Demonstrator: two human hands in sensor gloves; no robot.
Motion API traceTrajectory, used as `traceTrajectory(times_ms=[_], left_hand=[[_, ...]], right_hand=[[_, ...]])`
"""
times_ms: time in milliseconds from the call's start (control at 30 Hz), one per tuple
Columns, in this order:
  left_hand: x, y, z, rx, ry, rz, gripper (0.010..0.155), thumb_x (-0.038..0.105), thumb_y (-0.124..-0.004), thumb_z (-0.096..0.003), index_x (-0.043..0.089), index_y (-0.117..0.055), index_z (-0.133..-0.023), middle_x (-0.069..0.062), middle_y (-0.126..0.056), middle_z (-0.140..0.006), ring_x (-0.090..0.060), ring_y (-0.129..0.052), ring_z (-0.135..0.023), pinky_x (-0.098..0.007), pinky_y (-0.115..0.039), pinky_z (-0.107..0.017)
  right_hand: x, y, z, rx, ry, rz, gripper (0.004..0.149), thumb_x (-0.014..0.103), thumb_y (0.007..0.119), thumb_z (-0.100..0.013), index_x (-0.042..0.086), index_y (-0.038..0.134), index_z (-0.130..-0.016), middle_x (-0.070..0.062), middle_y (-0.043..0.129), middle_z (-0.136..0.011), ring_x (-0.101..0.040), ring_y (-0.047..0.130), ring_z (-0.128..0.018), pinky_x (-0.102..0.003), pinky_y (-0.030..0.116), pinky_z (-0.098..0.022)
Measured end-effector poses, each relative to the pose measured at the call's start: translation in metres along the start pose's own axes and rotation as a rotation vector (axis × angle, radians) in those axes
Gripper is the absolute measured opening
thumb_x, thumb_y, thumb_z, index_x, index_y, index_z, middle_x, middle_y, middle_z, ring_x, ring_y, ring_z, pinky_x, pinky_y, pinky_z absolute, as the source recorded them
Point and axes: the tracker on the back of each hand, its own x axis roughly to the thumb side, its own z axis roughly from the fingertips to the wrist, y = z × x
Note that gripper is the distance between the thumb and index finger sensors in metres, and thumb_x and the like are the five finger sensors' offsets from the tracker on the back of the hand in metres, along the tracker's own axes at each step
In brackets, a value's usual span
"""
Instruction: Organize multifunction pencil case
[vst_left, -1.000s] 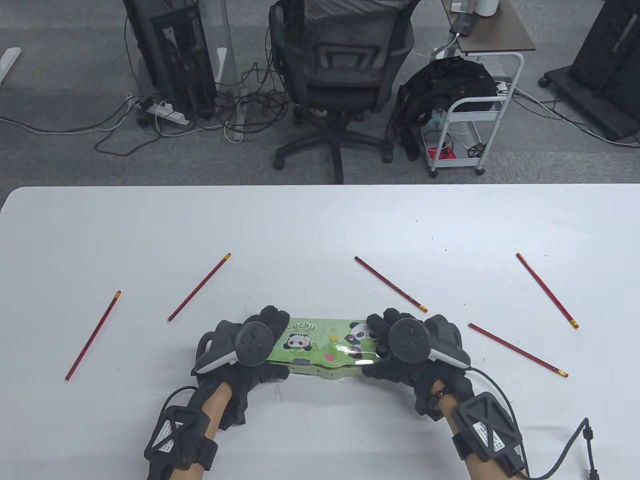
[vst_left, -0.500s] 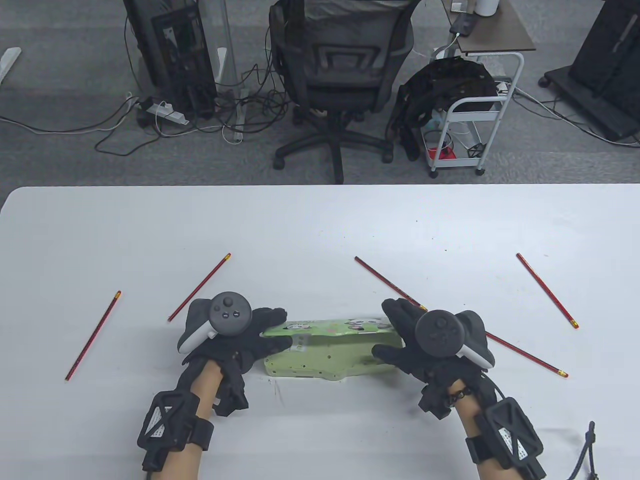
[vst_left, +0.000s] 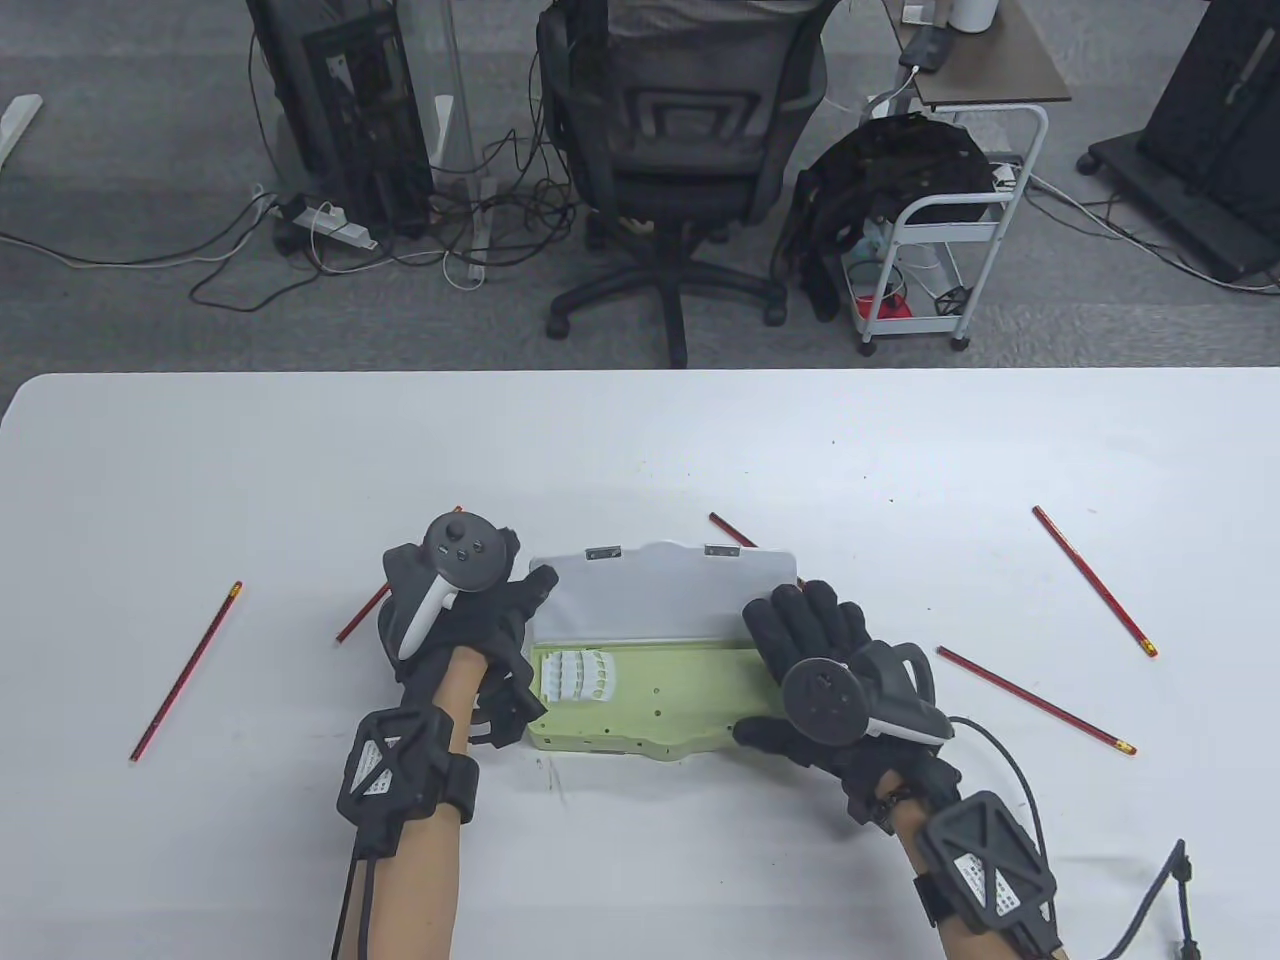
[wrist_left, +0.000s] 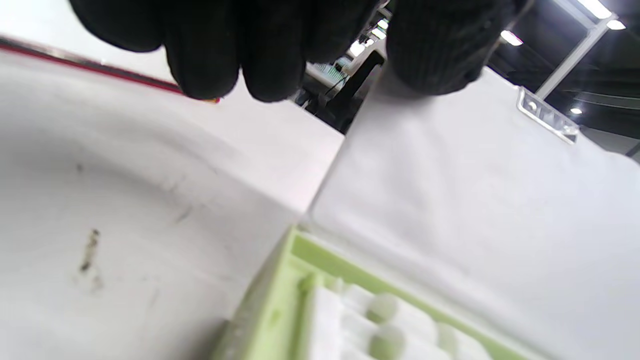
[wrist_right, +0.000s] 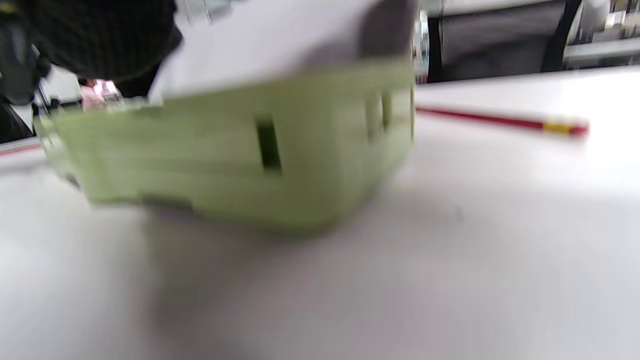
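Observation:
The green pencil case (vst_left: 650, 705) lies open near the table's front, its white-lined lid (vst_left: 660, 595) folded back and standing up. White pencil clips (vst_left: 580, 675) sit in the tray's left end. My left hand (vst_left: 505, 600) is at the case's left end, thumb (wrist_left: 440, 50) on the lid's left corner. My right hand (vst_left: 800, 640) holds the right end, fingers over the lid's corner and thumb at the tray's front. Red pencils lie around: far left (vst_left: 186, 672), one partly behind my left hand (vst_left: 352, 625), one behind the lid (vst_left: 728, 528), two on the right (vst_left: 1094, 580) (vst_left: 1035, 699).
The white table (vst_left: 640, 450) has open surface behind the case. An office chair (vst_left: 680, 150) and a white cart (vst_left: 940, 230) stand on the floor beyond its far edge. A cable (vst_left: 1150, 900) trails from my right wrist.
The lid, shut a second ago, has swung up and back and now stands open. Both hands moved away from me with it, and the tray with its clips is uncovered.

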Motion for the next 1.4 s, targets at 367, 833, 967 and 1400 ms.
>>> traceTrajectory(times_ms=[367, 833, 967, 1400], left_hand=[[-0.018, -0.038, 0.051, -0.354, -0.393, -0.225, 0.113, 0.064, -0.075, -0.0419, 0.006, -0.013, -0.116, -0.027, -0.019, -0.125, -0.063, -0.031, -0.109, -0.080, -0.041, -0.067], [-0.021, -0.051, 0.047, -0.347, -0.393, -0.286, 0.118, 0.067, -0.078, -0.0347, 0.008, -0.018, -0.117, -0.025, -0.026, -0.126, -0.057, -0.035, -0.112, -0.080, -0.043, -0.068], [-0.021, -0.051, 0.046, -0.345, -0.390, -0.292, 0.117, 0.067, -0.078, -0.0340, 0.008, -0.019, -0.117, -0.024, -0.027, -0.126, -0.057, -0.035, -0.112, -0.080, -0.043, -0.068], [-0.020, -0.051, 0.045, -0.345, -0.384, -0.306, 0.117, 0.068, -0.077, -0.0342, 0.009, -0.019, -0.117, -0.024, -0.028, -0.126, -0.058, -0.036, -0.112, -0.080, -0.043, -0.068]], right_hand=[[-0.011, 0.011, -0.012, 0.084, 0.020, -0.162, 0.108, 0.063, 0.071, -0.044, -0.004, 0.019, -0.112, -0.038, 0.019, -0.110, -0.068, 0.028, -0.098, -0.073, 0.035, -0.069], [-0.011, 0.011, -0.010, 0.088, 0.020, -0.162, 0.106, 0.063, 0.068, -0.044, -0.004, 0.021, -0.112, -0.039, 0.017, -0.110, -0.069, 0.027, -0.097, -0.075, 0.035, -0.068], [-0.016, -0.002, 0.002, 0.023, 0.038, -0.196, 0.102, 0.062, 0.067, -0.044, -0.002, 0.026, -0.112, -0.038, 0.023, -0.111, -0.068, 0.029, -0.098, -0.075, 0.036, -0.067], [-0.100, -0.053, 0.081, -0.193, 0.446, 0.032, 0.079, 0.052, 0.076, -0.045, 0.002, 0.061, -0.105, -0.031, 0.062, -0.104, -0.059, 0.068, -0.092, -0.069, 0.061, -0.067]])
